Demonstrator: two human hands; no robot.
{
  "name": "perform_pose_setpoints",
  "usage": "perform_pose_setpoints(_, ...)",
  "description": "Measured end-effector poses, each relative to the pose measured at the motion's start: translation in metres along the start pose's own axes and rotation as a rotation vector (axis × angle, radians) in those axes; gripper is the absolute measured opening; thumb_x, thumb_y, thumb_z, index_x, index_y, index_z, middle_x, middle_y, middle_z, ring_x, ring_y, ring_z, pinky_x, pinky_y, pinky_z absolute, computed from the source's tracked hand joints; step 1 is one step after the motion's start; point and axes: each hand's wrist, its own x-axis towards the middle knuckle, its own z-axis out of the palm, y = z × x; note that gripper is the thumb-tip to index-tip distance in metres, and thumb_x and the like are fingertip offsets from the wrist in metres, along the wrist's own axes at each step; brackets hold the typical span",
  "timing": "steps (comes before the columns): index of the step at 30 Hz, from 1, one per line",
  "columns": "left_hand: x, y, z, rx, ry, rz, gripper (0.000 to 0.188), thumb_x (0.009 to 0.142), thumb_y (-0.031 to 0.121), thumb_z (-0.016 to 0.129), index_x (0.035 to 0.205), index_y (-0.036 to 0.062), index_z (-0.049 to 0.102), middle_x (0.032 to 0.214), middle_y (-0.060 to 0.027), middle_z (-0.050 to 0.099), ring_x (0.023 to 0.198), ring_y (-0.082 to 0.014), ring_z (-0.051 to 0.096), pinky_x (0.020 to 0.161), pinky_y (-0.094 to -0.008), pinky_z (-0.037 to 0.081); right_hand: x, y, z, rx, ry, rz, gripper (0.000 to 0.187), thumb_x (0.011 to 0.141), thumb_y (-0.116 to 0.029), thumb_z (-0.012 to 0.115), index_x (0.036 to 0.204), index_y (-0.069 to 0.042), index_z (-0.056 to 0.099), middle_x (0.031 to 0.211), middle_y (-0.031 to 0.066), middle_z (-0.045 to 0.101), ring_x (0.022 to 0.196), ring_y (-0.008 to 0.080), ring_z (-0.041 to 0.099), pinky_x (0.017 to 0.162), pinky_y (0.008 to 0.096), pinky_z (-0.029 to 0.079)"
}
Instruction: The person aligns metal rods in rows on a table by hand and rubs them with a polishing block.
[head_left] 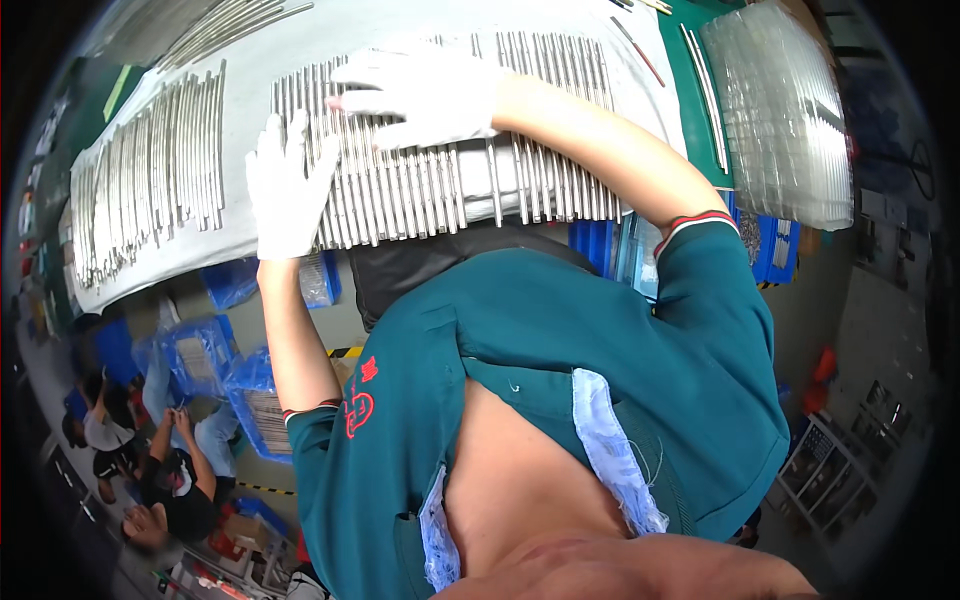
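A long row of slim silvery metal rods (400, 195) lies side by side on a white cloth (245, 100) in front of me. My right hand (425, 98), in a white glove, reaches across from the right and rests flat over the rods, fingers spread toward the left. A bare fingertip seems to poke through its glove. My left hand (288, 185), gloved too, lies at the left end of this row with its fingers stretched away from me and its thumb side against the rods. Neither hand is closed around a rod.
A second group of rods (160, 165) lies to the left, with a looser bundle (230, 28) at the far left. Clear plastic trays (780, 115) are stacked at the right. Blue crates (262, 410) stand on the floor at lower left, near other seated people (180, 470).
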Motion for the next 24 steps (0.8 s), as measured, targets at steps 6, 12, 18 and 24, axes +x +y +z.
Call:
perform_pose_setpoints(6, -0.002, 0.0, -0.009, 0.105, -0.029, 0.114, 0.054, 0.097, 0.036, 0.061, 0.14, 0.0022, 0.055, 0.139, -0.032, 0.052, 0.13, -0.0462, 0.047, 0.109, -0.0511, 0.035, 0.006, -0.014, -0.007, -0.045, -0.29, -0.03, 0.066, 0.1, -0.055, 0.045, 0.153, -0.017, 0.042, 0.157, 0.0164, 0.04, 0.145, 0.0324, 0.036, 0.124, 0.0473, 0.021)
perform_pose_setpoints(12, 0.012, 0.003, -0.028, -0.086, -0.05, -0.267, 0.06, 0.093, 0.046, 0.064, 0.131, -0.0006, 0.062, 0.132, -0.028, 0.059, 0.103, -0.0434, 0.066, 0.091, -0.0458, 0.051, -0.048, 0.007, -0.018, -0.07, -0.168, -0.002, 0.064, 0.099, -0.055, 0.045, 0.151, -0.018, 0.046, 0.158, 0.0141, 0.039, 0.146, 0.0325, 0.035, 0.124, 0.0468, 0.021)
perform_pose_setpoints(18, 0.015, 0.016, -0.025, -0.146, -0.04, -0.426, 0.057, 0.095, 0.048, 0.06, 0.129, 0.0029, 0.064, 0.127, -0.0226, 0.064, 0.105, -0.0419, 0.065, 0.092, -0.0458, 0.051, -0.07, 0.027, -0.043, -0.055, -0.221, 0.224, 0.069, 0.098, -0.056, 0.049, 0.155, -0.018, 0.039, 0.162, 0.0133, 0.032, 0.149, 0.032, 0.031, 0.125, 0.0457, 0.02)
perform_pose_setpoints(24, 0.021, 0.036, -0.026, -0.125, -0.102, -0.489, 0.057, 0.096, 0.053, 0.057, 0.13, 0.0079, 0.065, 0.129, -0.0165, 0.065, 0.113, -0.0383, 0.064, 0.097, -0.0448, 0.049, -0.062, 0.027, -0.044, -0.071, -0.195, 0.325, 0.068, 0.097, -0.054, 0.048, 0.151, -0.013, 0.043, 0.156, 0.0159, 0.039, 0.143, 0.034, 0.038, 0.121, 0.0477, 0.026)
